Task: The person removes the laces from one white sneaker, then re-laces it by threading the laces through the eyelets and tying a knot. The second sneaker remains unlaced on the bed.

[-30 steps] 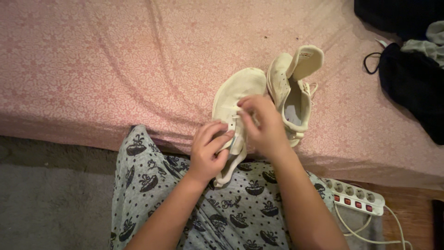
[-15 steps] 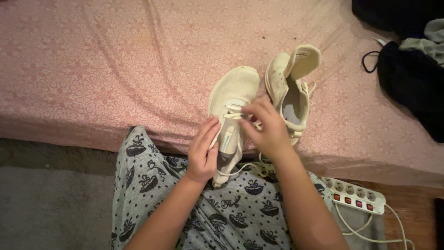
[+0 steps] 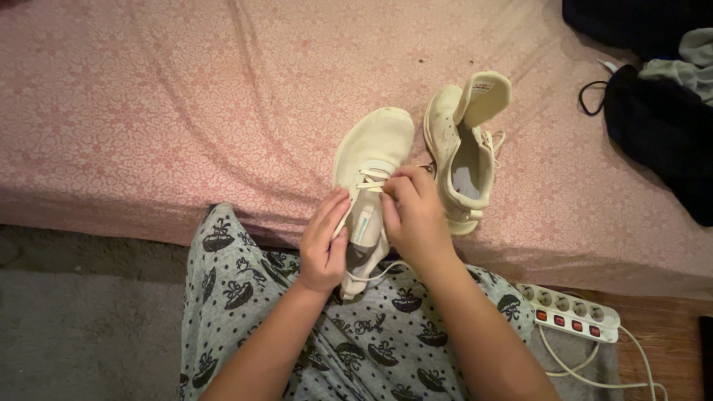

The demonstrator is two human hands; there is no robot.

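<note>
Right hand (image 3: 416, 215) has slid back onto the near shoe (image 3: 369, 171).
Its fingers pinch a lace (image 3: 369, 177); left hand (image 3: 324, 241) fingers press together beside the tongue.

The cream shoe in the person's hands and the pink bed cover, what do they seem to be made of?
The cream shoe looks like matte woven or knit fabric: its toe shows a fine dotted weave and its lace seems a flat textile one. The pink bed cover looks like thin printed cloth, since it wrinkles in soft folds.

Cream mesh fabric sneaker (image 3: 369, 148) w/ pale blue tongue strip. Second cream fabric sneaker (image 3: 464, 148). Bed sheet (image 3: 186, 111): pink, floral print. Grey trousers (image 3: 371, 341): black motifs. White plastic power strip (image 3: 575, 315): red switches.
</note>
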